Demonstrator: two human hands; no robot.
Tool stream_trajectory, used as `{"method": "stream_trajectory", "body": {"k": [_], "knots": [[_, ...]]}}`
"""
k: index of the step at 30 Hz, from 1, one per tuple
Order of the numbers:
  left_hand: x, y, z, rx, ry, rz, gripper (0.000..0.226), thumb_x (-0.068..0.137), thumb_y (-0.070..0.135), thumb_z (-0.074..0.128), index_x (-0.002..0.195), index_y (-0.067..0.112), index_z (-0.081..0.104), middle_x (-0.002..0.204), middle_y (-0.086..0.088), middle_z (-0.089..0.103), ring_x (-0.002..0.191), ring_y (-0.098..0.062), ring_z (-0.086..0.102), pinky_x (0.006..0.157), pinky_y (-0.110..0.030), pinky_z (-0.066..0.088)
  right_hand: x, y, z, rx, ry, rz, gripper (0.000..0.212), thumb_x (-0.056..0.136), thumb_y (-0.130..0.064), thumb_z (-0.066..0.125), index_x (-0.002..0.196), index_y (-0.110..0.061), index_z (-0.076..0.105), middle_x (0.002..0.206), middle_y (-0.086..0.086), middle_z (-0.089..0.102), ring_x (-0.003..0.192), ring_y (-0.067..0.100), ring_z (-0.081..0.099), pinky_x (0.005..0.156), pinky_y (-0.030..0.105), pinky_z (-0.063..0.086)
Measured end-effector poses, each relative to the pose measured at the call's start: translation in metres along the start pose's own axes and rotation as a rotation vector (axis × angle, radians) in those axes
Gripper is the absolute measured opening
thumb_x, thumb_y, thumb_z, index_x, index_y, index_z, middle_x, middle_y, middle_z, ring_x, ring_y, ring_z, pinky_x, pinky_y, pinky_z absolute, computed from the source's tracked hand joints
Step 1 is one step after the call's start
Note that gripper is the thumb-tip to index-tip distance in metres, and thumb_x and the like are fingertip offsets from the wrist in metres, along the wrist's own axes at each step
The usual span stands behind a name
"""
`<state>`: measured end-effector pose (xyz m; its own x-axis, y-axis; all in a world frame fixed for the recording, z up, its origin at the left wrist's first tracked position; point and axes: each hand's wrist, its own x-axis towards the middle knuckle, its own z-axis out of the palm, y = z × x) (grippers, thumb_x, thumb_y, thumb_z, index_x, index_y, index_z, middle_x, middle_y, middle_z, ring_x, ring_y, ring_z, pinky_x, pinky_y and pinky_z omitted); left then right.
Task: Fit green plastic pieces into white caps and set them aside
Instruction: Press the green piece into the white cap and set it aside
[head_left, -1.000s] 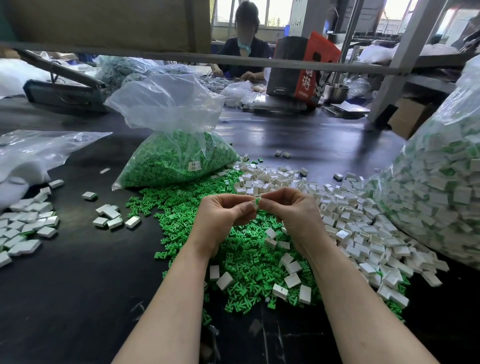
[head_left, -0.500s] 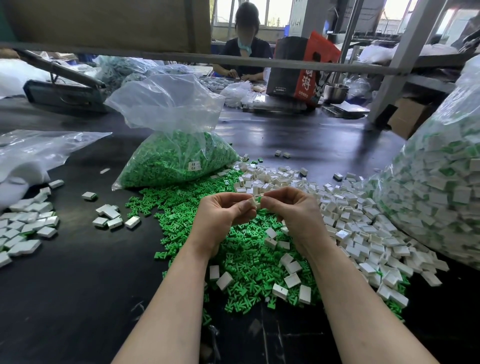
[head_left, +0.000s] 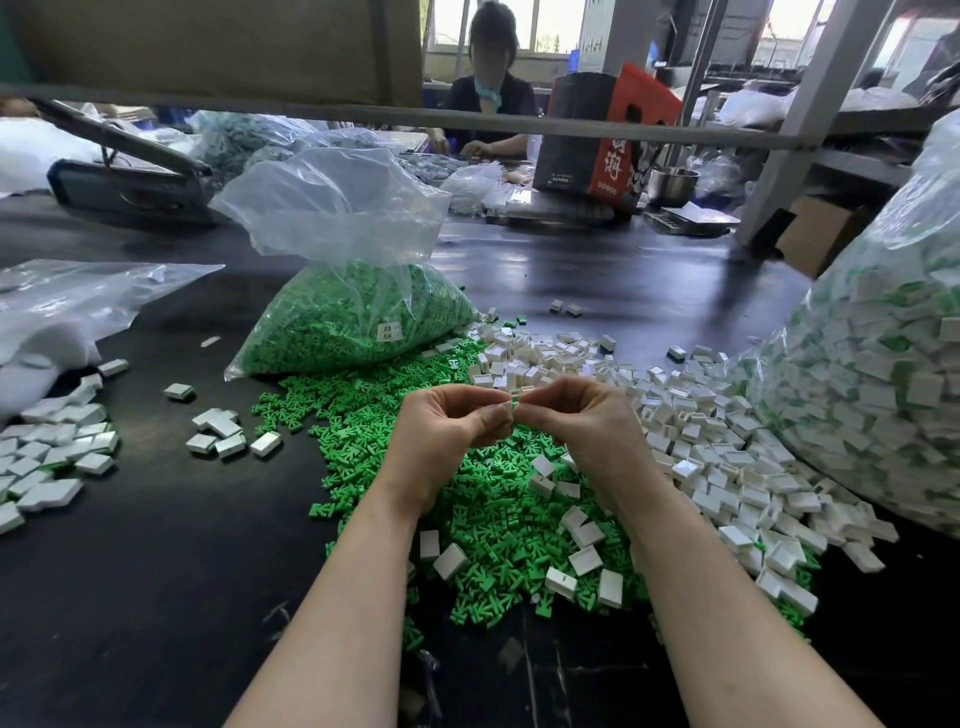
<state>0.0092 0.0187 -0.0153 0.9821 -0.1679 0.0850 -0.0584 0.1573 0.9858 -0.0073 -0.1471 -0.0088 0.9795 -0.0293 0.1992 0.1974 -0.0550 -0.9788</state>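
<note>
Two hands meet fingertip to fingertip above the loose green pieces (head_left: 483, 525), the left hand (head_left: 447, 431) pinching a white cap (head_left: 505, 406) steady while the right hand (head_left: 576, 421) pinches a green piece (head_left: 515, 399) at its mouth, likely to press it in.

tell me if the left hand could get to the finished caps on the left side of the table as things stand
Probably yes. The finished caps lie in the open on the dark table with nothing between them and the left hand. But that hand and the right hand are pinching a small piece together now.
</note>
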Motion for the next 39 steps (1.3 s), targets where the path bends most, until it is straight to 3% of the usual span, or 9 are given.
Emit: {"method": "stream_trajectory", "body": {"k": [4, 11, 14, 20, 23, 26, 32, 35, 39], "knots": [[0.0004, 0.0026, -0.0008, 0.057, -0.003, 0.033, 0.011, 0.082, -0.004, 0.071, 0.092, 0.000, 0.075, 0.083, -0.014, 0.076, 0.071, -0.019, 0.072, 0.066, -0.019, 0.056, -0.0002, 0.0016, -0.0046, -0.048, -0.030, 0.063, 0.011, 0.077, -0.010, 0.080, 0.085, -0.011, 0.073, 0.077, 0.001, 0.075, 0.063, 0.002, 0.065, 0.055, 0.012, 0.047], [0.0004, 0.0042, -0.0022, 0.157, 0.002, 0.064, 0.011, 0.083, -0.004, 0.071, 0.089, 0.004, 0.076, 0.080, -0.008, 0.076, 0.071, -0.016, 0.072, 0.066, -0.018, 0.055, -0.0001, 0.0026, -0.0039, -0.164, -0.087, 0.049, 0.007, 0.087, -0.016, 0.073, 0.085, -0.010, 0.074, 0.077, 0.007, 0.075, 0.058, 0.002, 0.062, 0.053, 0.010, 0.043], [0.0000, 0.0058, -0.0029, 0.170, 0.002, 0.063, 0.010, 0.082, -0.002, 0.073, 0.089, 0.005, 0.076, 0.079, -0.007, 0.076, 0.071, -0.015, 0.072, 0.066, -0.019, 0.055, -0.0001, 0.0018, -0.0040, -0.198, -0.095, 0.015, 0.006, 0.090, -0.014, 0.070, 0.084, -0.013, 0.073, 0.077, 0.005, 0.075, 0.061, 0.005, 0.065, 0.058, 0.012, 0.046], [-0.0010, 0.0064, -0.0034, 0.241, -0.015, 0.053, 0.010, 0.081, 0.002, 0.075, 0.085, 0.011, 0.077, 0.078, -0.006, 0.076, 0.074, -0.022, 0.073, 0.070, -0.025, 0.059, 0.0014, 0.0015, -0.0052, -0.361, -0.095, -0.021, 0.009, 0.089, -0.019, 0.071, 0.084, -0.012, 0.074, 0.075, 0.000, 0.075, 0.072, 0.017, 0.071, 0.074, 0.028, 0.056], [-0.0010, 0.0066, -0.0029, 0.226, -0.011, 0.061, 0.009, 0.081, 0.003, 0.075, 0.086, 0.011, 0.076, 0.079, -0.008, 0.076, 0.077, -0.025, 0.074, 0.073, -0.029, 0.060, 0.0006, 0.0027, -0.0028, -0.336, -0.071, -0.031, 0.009, 0.089, -0.019, 0.071, 0.083, -0.013, 0.074, 0.073, 0.000, 0.075, 0.066, 0.012, 0.068, 0.067, 0.021, 0.054], [-0.0019, 0.0071, -0.0012, 0.192, -0.012, 0.084, 0.010, 0.082, 0.001, 0.074, 0.086, 0.011, 0.076, 0.078, -0.007, 0.076, 0.073, -0.020, 0.073, 0.068, -0.023, 0.058, 0.0001, 0.0032, -0.0022, -0.284, -0.066, -0.012, 0.010, 0.092, -0.020, 0.067, 0.084, -0.015, 0.072, 0.072, 0.002, 0.074, 0.060, 0.006, 0.063, 0.059, 0.016, 0.048], [-0.0002, 0.0068, -0.0009, 0.149, -0.031, 0.081, 0.010, 0.082, 0.000, 0.074, 0.085, 0.010, 0.076, 0.079, -0.010, 0.076, 0.072, -0.019, 0.073, 0.068, -0.022, 0.057, 0.0004, 0.0026, -0.0011, -0.408, -0.208, 0.042, 0.027, 0.103, -0.027, 0.048, 0.087, -0.011, 0.063, 0.066, 0.003, 0.065, 0.057, 0.014, 0.051, 0.056, 0.027, 0.043], [0.0008, 0.0054, -0.0018, 0.188, -0.049, 0.066, 0.008, 0.083, 0.004, 0.074, 0.088, 0.010, 0.075, 0.081, -0.010, 0.076, 0.075, -0.021, 0.072, 0.072, -0.027, 0.060, 0.0009, 0.0027, 0.0005, -0.429, -0.245, 0.031, 0.029, 0.105, -0.025, 0.043, 0.088, -0.008, 0.058, 0.072, 0.008, 0.056, 0.065, 0.019, 0.048, 0.064, 0.038, 0.041], [0.0021, 0.0057, -0.0052, 0.276, -0.131, 0.021, 0.009, 0.094, 0.016, 0.063, 0.092, 0.008, 0.066, 0.070, -0.002, 0.070, 0.059, -0.009, 0.061, 0.054, -0.016, 0.046, -0.0007, 0.0014, 0.0000, -0.298, -0.233, -0.020, 0.026, 0.104, -0.019, 0.045, 0.085, -0.007, 0.058, 0.068, -0.001, 0.051, 0.063, 0.009, 0.047, 0.061, 0.024, 0.041]]}}
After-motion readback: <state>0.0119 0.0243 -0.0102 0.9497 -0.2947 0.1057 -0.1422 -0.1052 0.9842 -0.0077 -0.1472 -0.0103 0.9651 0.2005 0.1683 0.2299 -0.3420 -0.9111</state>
